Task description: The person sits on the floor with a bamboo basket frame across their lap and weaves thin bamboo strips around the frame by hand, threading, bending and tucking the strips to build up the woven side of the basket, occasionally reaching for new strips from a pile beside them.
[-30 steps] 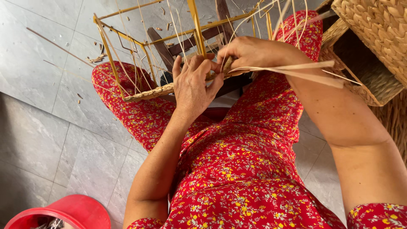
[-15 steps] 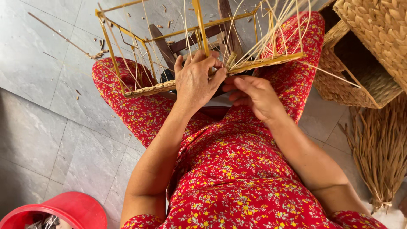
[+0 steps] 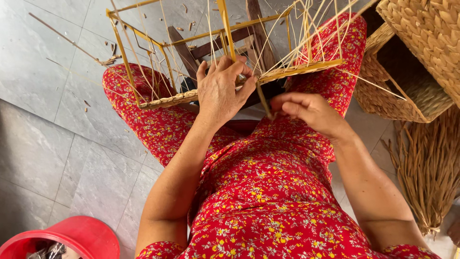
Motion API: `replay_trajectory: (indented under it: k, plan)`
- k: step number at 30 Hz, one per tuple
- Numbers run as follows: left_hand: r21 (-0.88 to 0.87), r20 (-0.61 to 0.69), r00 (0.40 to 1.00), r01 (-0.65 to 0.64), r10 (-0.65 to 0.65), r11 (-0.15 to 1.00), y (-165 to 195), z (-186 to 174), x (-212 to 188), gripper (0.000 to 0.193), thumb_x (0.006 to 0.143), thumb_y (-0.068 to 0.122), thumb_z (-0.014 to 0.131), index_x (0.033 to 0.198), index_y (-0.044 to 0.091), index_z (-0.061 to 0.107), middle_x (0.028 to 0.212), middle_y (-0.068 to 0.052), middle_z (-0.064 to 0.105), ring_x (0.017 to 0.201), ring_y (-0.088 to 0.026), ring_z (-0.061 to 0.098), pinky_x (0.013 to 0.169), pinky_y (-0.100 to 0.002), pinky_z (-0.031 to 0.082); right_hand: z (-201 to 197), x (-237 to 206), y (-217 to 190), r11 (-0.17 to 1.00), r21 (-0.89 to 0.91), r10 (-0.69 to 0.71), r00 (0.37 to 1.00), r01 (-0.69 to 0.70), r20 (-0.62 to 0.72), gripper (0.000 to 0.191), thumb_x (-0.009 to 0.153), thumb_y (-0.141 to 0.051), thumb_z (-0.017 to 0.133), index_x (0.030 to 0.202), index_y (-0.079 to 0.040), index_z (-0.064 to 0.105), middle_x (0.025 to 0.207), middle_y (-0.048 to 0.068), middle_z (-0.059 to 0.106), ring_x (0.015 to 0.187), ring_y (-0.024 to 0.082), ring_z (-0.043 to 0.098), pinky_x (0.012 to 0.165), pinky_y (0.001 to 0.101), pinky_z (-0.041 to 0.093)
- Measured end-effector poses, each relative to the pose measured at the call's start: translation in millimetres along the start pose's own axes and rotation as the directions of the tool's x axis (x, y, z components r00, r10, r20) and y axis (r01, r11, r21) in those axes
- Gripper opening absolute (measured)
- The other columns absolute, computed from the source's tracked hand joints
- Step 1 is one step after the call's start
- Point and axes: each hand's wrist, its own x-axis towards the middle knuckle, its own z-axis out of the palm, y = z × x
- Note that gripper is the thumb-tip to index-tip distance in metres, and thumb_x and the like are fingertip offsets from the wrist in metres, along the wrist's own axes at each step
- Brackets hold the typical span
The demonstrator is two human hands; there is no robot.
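Open tiled floor [image 3: 43, 124] left; woven baskets [image 3: 412, 62] and upright strands [image 3: 306, 33] crowding right.

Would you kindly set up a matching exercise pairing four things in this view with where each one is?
Things:
1. left hand
2. right hand
3. red bucket
4. bundle of dried reeds

Places:
A. bottom left corner, on the grey tiled floor
B. far right, lying below the woven baskets
C. pressed on the woven edge of the yellow wire frame
D. just below that frame, pinching a thin strand over the lap

Pairs: 1-C, 2-D, 3-A, 4-B
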Motion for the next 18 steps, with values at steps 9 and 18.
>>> replay_trajectory:
  k: [9, 18]
  plan:
    - [0.007, -0.051, 0.998, -0.049, 0.049, 0.999, -2.8, 0.7, -1.3, 0.017, 0.095, 0.029, 0.075, 0.096, 0.012, 0.073, 0.119, 0.000, 0.071, 0.111, -0.027, 0.065, 0.113, -0.061, 0.031, 21.7, 28.5, 10.3, 0.888, 0.455, 0.120, 0.989, -0.066, -0.091, 0.021, 0.106, -0.023, 0.067, 0.101, -0.003, 0.070, 0.073, 0.001, 0.064, 0.062, 0.009, 0.057, 0.057, 0.0242, 0.044]
    - [-0.011, -0.003, 0.992, -0.130, 0.130, 0.992, -0.9, -8.1, -3.1, 0.030, 0.074, 0.035, 0.086, 0.102, 0.024, 0.080, 0.123, -0.004, 0.066, 0.115, -0.029, 0.062, 0.107, -0.062, 0.029, 26.0, 6.7, 4.6, 0.913, 0.392, -0.056, 0.987, 0.112, -0.150, 0.025, 0.104, -0.025, 0.067, 0.098, -0.001, 0.075, 0.069, 0.001, 0.062, 0.060, 0.006, 0.053, 0.056, 0.0224, 0.040]
